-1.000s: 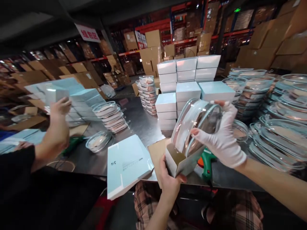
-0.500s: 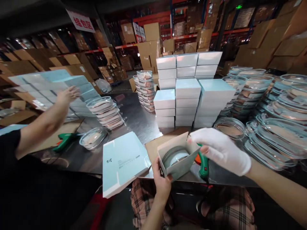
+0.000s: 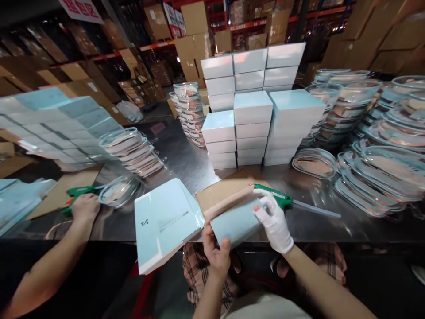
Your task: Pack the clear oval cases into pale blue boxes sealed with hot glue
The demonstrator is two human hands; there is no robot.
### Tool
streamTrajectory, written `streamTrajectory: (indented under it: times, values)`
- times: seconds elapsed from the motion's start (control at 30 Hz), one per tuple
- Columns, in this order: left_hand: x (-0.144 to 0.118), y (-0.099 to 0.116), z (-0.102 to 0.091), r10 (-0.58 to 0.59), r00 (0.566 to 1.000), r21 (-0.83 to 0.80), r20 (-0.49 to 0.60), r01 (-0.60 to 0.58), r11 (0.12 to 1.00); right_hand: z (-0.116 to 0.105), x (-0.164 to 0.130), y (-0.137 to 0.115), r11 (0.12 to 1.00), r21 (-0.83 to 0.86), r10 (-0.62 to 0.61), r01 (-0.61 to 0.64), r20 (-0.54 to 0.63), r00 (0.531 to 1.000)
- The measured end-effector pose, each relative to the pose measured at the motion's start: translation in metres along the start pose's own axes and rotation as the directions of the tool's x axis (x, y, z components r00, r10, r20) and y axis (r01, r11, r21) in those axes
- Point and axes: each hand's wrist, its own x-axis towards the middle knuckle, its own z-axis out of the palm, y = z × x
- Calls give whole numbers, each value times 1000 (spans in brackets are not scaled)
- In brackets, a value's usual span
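A light blue cardboard box [image 3: 235,221] is tilted between my hands over the table's front edge. Bare, my left hand [image 3: 215,252] grips its left end, thumb on the near side. My right hand [image 3: 274,221], in a white glove with bare fingertips showing, holds the right end. The inside of the box is hidden from this angle. Just behind the glove lies a green glue gun [image 3: 282,199] with a clear glue stick [image 3: 317,209] running out to the right. A brown cardboard sheet [image 3: 212,193] lies under and behind the box.
Flat blue cartons [image 3: 166,226] are piled on the left. Stacked white-and-blue boxes [image 3: 252,128] stand behind. Glass dishes [image 3: 381,177] are piled at right, more dishes [image 3: 131,153] at left. A co-worker's hand [image 3: 86,207] is at another green glue gun [image 3: 78,191].
The box has tipped so its open side, with a glass dish inside, is out of sight. My right hand has come in onto its right end. The co-worker's hand moved down to the other glue gun.
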Motion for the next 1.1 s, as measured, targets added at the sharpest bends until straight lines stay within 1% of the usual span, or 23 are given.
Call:
streamTrajectory:
  times: [0.03, 0.07, 0.13, 0.17, 0.23, 0.27, 0.3, 0.33, 0.37, 0.4, 0.47, 0.5, 0.53, 0.57, 0.6, 0.7, 0.73, 0.8, 0.87, 0.93, 0.97, 1.03, 1.1]
  values:
    - [1, 3, 2, 5, 1000, -13, -22, -5, 1000, 7, 2, -1, 1000, -24, 16, -18, -86, 996]
    - [3, 5, 3, 20, 999, -26, -26, -21, 999, 13, 5, -1, 999, -33, 27, -32, -140, 990]
    - [8, 5, 1, 128, 991, 1, 35, -128, 992, 17, 8, 0, 997, 26, 76, -73, -178, 981]
    - [11, 4, -2, 189, 979, 14, 77, -191, 982, 15, 9, 0, 991, 77, 119, -107, -164, 979]
    - [18, -1, -9, 284, 949, 46, 137, -292, 955, 0, 8, 1, 969, 157, 208, -192, -97, 973]
    - [21, -3, -12, 315, 938, 61, 144, -326, 943, -12, 7, 1, 961, 157, 242, -229, -67, 968]
    - [23, -5, -14, 341, 930, 69, 135, -352, 933, -25, 4, 2, 960, 110, 266, -258, -67, 962]
    - [24, -7, -15, 356, 924, 72, 137, -368, 927, -40, 1, 3, 958, 7, 286, -287, -96, 953]
    - [24, -9, -15, 366, 918, 71, 151, -379, 923, -54, -2, 4, 932, -149, 309, -330, -147, 940]
    - [24, -10, -14, 370, 913, 69, 171, -386, 920, -67, -4, 6, 858, -336, 339, -387, -196, 920]
    - [22, -11, -9, 351, 914, 76, 204, -373, 925, -82, -6, 12, 584, -653, 440, -481, -244, 864]
    - [22, -11, -7, 331, 920, 86, 209, -354, 931, -85, -5, 16, 467, -721, 502, -512, -260, 825]
    - [22, -10, -5, 312, 928, 92, 205, -336, 937, -86, -3, 20, 410, -732, 558, -544, -270, 785]
    - [22, -7, -5, 298, 935, 92, 193, -319, 943, -85, 0, 25, 410, -706, 592, -578, -277, 757]
    - [22, -3, -5, 286, 943, 86, 172, -304, 949, -83, 3, 30, 445, -654, 606, -612, -283, 743]
    - [19, 14, -17, 215, 973, 56, 84, -220, 974, -81, 8, 41, 582, -464, 628, -668, -266, 731]
    - [17, 21, -23, 161, 985, 50, 59, -164, 985, -81, 7, 43, 616, -409, 634, -673, -250, 732]
    - [9, 31, -33, 2, 998, 53, 64, -5, 999, -80, 1, 41, 677, -300, 633, -672, -227, 740]
    - [0, 38, -37, -177, 976, 65, 128, 170, 983, -77, -8, 32, 759, -181, 579, -625, -250, 776]
    - [-7, 41, -33, -323, 922, 83, 212, 312, 946, -71, -16, 16, 850, -22, 497, -527, -301, 814]
    - [-9, 42, -29, -367, 897, 89, 245, 356, 930, -68, -19, 8, 872, 65, 480, -484, -300, 824]
    - [-10, 42, -19, -400, 869, 96, 292, 389, 916, -65, -22, -8, 854, 208, 514, -477, -199, 834]
    - [-9, 43, -11, -386, 868, 93, 313, 376, 922, -66, -26, -18, 809, 224, 570, -544, -71, 819]
